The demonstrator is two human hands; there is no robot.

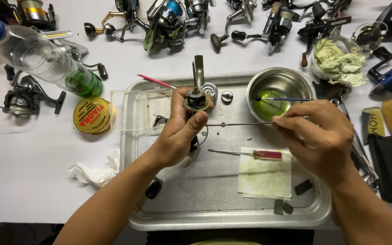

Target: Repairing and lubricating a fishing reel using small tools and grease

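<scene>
Here the left hand (178,131) grips a small reel part (197,100) above the metal tray (205,199), thumb and fingers curled around it. The right hand (316,136) pinches a thin metal rod (239,124) between thumb and fingertips, its tip reaching toward the part. Just beyond sits a steel bowl (278,84) holding green liquid and a small brush (282,99); a red-handled screwdriver (250,154) lies beside a stained paper towel (265,174).

You have one metal tray (169,218) on the worktop (32,181), with one steel bowl (279,84), one red-handled screwdriver (255,154) and one folded paper towel (265,178) in it. Along the worktop's far edge lie at least six fishing reels (169,22); near the left edge, one bottle (41,59) and one round yellow tin (91,115).
</scene>
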